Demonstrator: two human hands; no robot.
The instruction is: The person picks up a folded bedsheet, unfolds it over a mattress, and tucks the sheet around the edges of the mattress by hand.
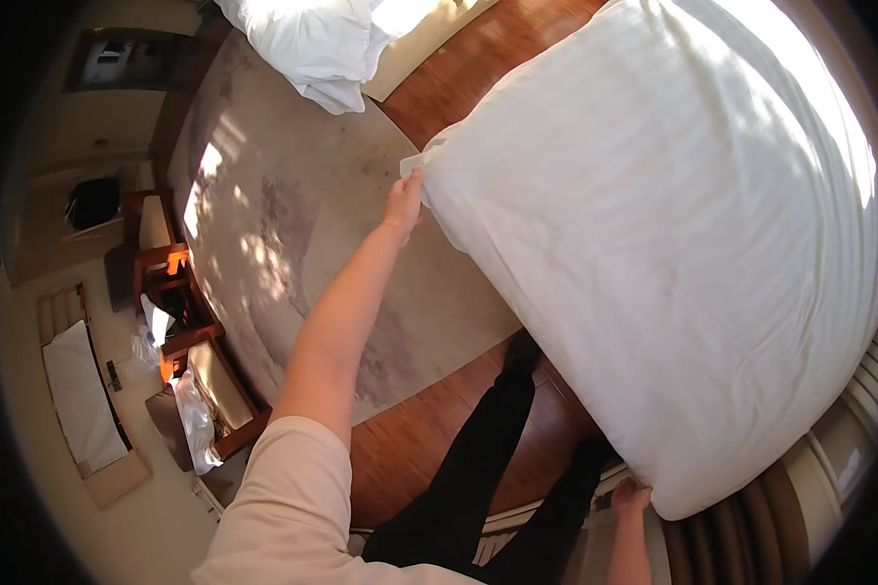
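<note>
A large white duvet (644, 224) spreads over the right half of the view, its surface softly wrinkled. My left hand (403, 205), with the arm stretched far forward, is closed on the duvet's far left corner, where a small flap of cloth sticks out past the fingers. Close to my body, at the lower right, my right hand (631, 497) is closed at the near corner of the same duvet. The near edge runs in a fairly straight line between both hands. What lies under the duvet is hidden.
A patterned carpet (351, 283) and wooden floor (410, 458) lie below. More white bedding (307, 44) is heaped at the top. Wooden chairs (219, 390) with plastic bags line the left wall. A striped curtain (751, 531) hangs at lower right, beside my legs.
</note>
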